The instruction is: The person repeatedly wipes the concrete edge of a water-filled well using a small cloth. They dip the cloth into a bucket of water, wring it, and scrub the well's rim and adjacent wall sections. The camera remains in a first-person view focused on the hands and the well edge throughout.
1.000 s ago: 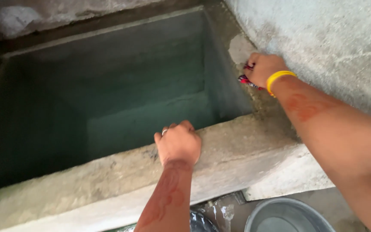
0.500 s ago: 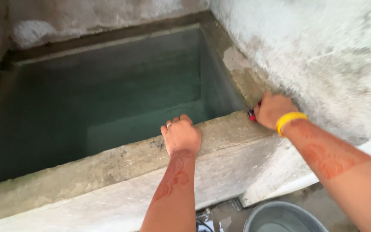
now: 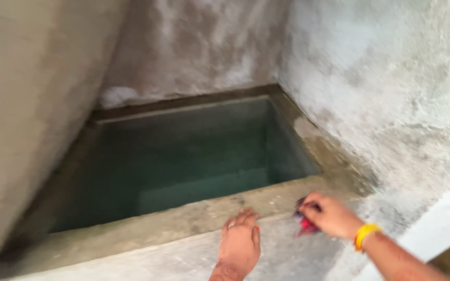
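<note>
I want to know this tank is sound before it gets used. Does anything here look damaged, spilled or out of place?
Nothing looks spilled or broken. The concrete tank has a stained, rough rim, and the wall is patchy and worn. The left hand rests flat on the rim; the right hand holds a small red thing, too blurred to identify.

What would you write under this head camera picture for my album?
Left hand flat on the concrete tank rim, right hand with a yellow wristband gripping a small red thing beside green water.
</note>
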